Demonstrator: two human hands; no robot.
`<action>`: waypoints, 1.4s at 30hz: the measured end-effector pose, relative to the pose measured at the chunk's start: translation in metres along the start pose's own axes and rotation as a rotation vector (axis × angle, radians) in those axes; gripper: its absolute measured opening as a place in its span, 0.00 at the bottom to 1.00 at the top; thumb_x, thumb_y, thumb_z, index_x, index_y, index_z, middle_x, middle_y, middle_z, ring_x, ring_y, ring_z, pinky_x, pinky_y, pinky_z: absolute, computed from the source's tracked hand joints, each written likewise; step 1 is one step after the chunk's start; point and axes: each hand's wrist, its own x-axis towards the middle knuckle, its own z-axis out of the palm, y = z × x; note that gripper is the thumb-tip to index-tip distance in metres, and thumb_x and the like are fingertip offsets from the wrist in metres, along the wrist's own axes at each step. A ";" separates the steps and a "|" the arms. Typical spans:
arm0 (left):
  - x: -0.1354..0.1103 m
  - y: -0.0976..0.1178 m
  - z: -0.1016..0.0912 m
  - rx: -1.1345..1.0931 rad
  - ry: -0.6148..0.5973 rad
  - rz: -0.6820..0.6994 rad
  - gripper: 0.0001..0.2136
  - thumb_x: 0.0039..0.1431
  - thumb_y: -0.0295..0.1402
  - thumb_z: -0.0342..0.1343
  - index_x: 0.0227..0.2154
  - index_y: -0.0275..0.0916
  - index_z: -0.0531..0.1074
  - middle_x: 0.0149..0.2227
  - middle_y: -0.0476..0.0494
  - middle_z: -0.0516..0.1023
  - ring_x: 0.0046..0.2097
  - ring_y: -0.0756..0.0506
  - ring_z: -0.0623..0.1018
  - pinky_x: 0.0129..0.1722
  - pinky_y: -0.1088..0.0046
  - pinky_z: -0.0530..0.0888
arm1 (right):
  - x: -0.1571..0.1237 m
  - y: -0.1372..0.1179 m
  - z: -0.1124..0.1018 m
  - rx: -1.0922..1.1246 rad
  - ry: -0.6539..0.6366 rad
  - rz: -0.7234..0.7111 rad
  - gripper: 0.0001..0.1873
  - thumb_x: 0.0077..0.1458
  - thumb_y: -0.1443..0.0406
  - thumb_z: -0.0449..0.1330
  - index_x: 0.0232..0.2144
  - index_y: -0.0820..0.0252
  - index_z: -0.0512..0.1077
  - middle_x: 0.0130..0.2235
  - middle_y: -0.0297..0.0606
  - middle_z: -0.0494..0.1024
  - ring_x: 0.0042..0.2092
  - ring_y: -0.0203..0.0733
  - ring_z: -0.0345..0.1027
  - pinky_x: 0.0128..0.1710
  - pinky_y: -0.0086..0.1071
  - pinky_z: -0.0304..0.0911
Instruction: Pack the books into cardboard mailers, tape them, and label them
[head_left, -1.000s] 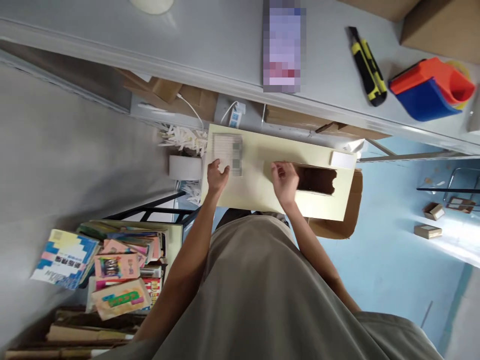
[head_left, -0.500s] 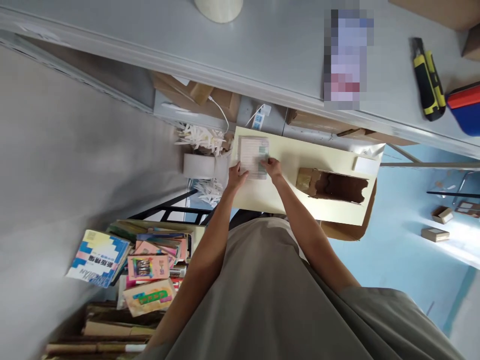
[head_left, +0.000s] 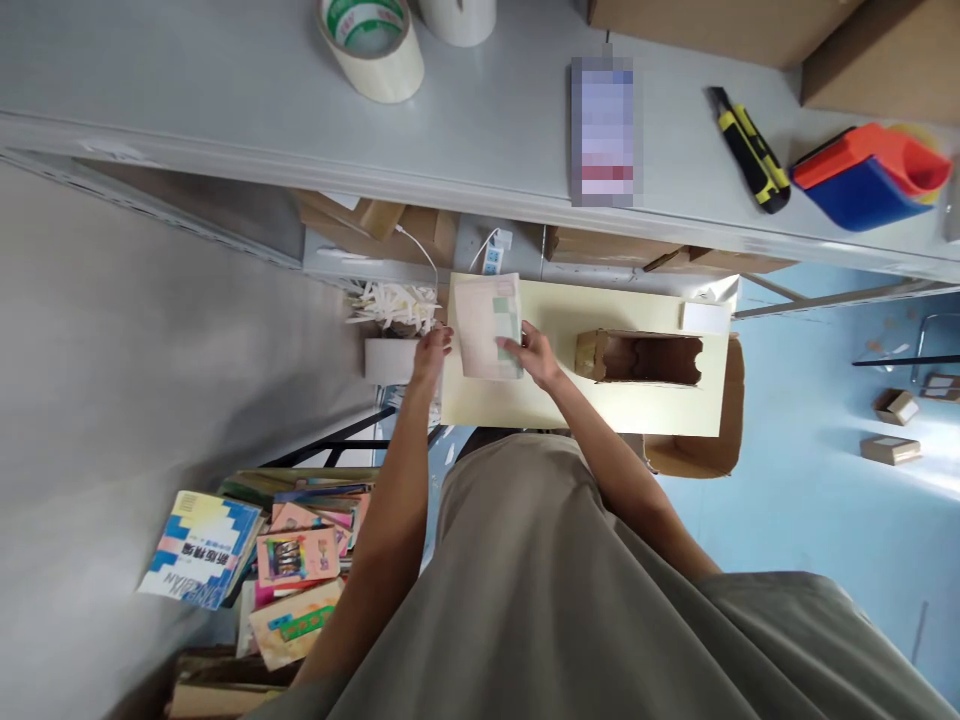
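From where I'm standing, with twelve o'clock straight out ahead of the person, it's the right hand that matters. It has hold of the printed paper by its three o'clock edge, thumb laid over the top face and fingers round the side. The paper stretches away from that hand toward ten o'clock, its long axis running nearly from twelve to six, the far end leaning a touch toward eleven.

The left hand is the farther of the two: it sits just beside the paper's nine o'clock edge, apparently not touching, with the paper off toward two o'clock from it. Its fingers are curled, and I can't tell whether they're closed or pinching anything.

The paper is over the nine o'clock end of the cream desk; whether it rests there or is raised a little, I can't make out. Along the desk at three o'clock from the right hand, well apart, lies an open cardboard box, its long axis roughly nine to three, square across the paper's.
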 end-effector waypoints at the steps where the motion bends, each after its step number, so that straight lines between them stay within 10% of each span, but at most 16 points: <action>1: -0.006 0.012 0.000 -0.108 -0.059 -0.020 0.31 0.69 0.66 0.54 0.44 0.39 0.81 0.48 0.33 0.87 0.54 0.38 0.85 0.57 0.62 0.80 | -0.016 -0.009 -0.013 0.144 -0.059 -0.013 0.30 0.52 0.40 0.76 0.44 0.52 0.77 0.38 0.34 0.84 0.41 0.47 0.77 0.41 0.39 0.76; 8: -0.086 0.088 0.055 -0.128 -0.558 0.068 0.34 0.56 0.68 0.69 0.44 0.38 0.83 0.42 0.39 0.87 0.50 0.35 0.85 0.52 0.60 0.82 | -0.088 -0.039 -0.101 0.488 -0.073 -0.026 0.31 0.50 0.46 0.82 0.50 0.50 0.80 0.48 0.35 0.89 0.48 0.50 0.83 0.50 0.42 0.81; 15: -0.147 0.138 0.139 0.239 -0.581 0.491 0.32 0.62 0.62 0.69 0.48 0.35 0.83 0.44 0.42 0.87 0.45 0.41 0.83 0.45 0.70 0.79 | -0.100 -0.035 -0.196 0.349 -0.030 -0.141 0.37 0.53 0.41 0.79 0.57 0.50 0.79 0.59 0.40 0.87 0.60 0.56 0.81 0.63 0.51 0.79; 24: -0.187 0.174 0.232 0.709 -0.529 0.826 0.22 0.75 0.46 0.58 0.63 0.41 0.83 0.60 0.41 0.87 0.60 0.35 0.84 0.62 0.63 0.79 | -0.102 0.003 -0.349 -0.116 0.053 -0.165 0.54 0.54 0.38 0.77 0.75 0.51 0.69 0.72 0.49 0.75 0.71 0.68 0.72 0.71 0.61 0.73; 32: -0.196 0.158 0.271 1.004 -0.503 0.718 0.25 0.73 0.28 0.53 0.68 0.46 0.80 0.64 0.44 0.84 0.64 0.38 0.83 0.67 0.61 0.78 | -0.092 0.040 -0.381 -0.117 -0.002 -0.227 0.63 0.57 0.41 0.75 0.83 0.51 0.52 0.80 0.51 0.63 0.75 0.64 0.67 0.74 0.57 0.67; 42: -0.176 0.127 0.297 1.258 -0.598 0.549 0.26 0.73 0.29 0.52 0.70 0.47 0.78 0.68 0.44 0.82 0.68 0.37 0.81 0.70 0.61 0.75 | -0.084 0.059 -0.394 -0.190 -0.080 -0.273 0.55 0.61 0.59 0.67 0.84 0.53 0.49 0.78 0.52 0.66 0.77 0.59 0.65 0.71 0.52 0.71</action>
